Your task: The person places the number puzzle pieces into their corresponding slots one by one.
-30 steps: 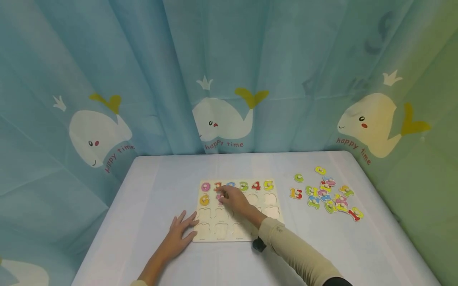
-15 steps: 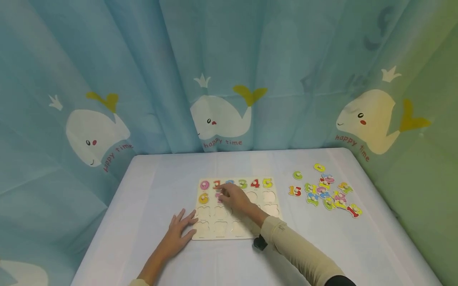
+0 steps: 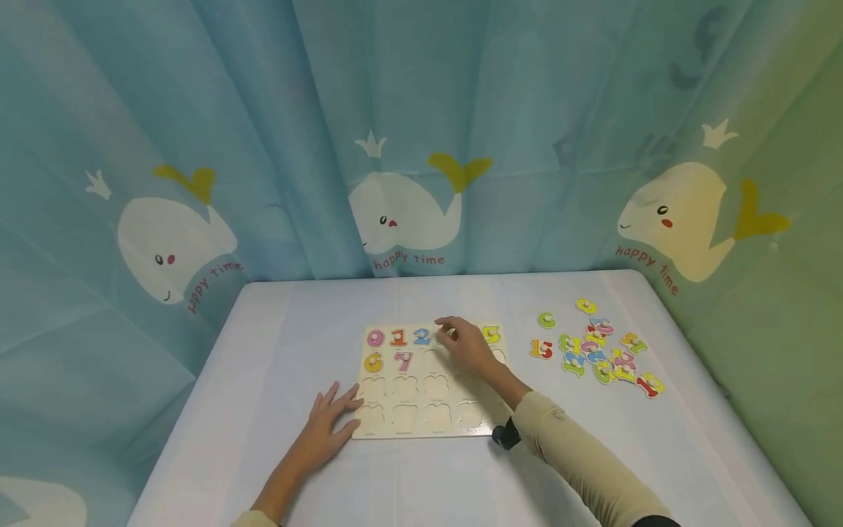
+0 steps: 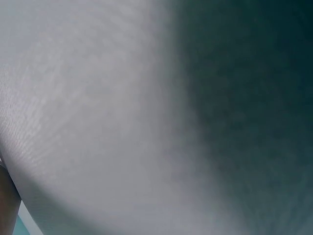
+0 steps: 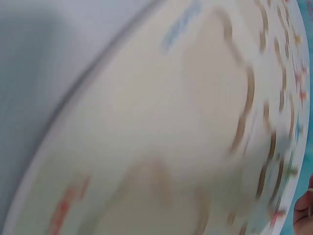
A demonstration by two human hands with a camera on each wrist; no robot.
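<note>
A wooden number puzzle board lies flat near the middle of the white desk. Its top row holds a pink 0, a red 1, a blue 2 and a yellow 5; the second row holds a yellow 6 and a pink 7. The recesses below these are unfilled.

The right hand hovers over the top row of the board at about 1 o'clock from the board's centre, covering the places between the 2 and the 5. Its fingers are loosely curled and point toward 10 o'clock; whether the fingertips pinch a piece or merely touch the board cannot be told. The arm wears a beige sleeve, with a dark wrist camera near the board's near right corner.

The left hand rests flat with fingers spread and relaxed, at 8 o'clock from the board's centre, its fingertips touching the board's near left edge.

A loose pile of coloured number pieces lies at 3 o'clock, well apart from the board, with a red 15 on its near left side.

The right wrist view shows only blurred close-up board recesses; the left wrist view shows nothing but blur. A blue curtain with white whales hangs behind the desk.
</note>
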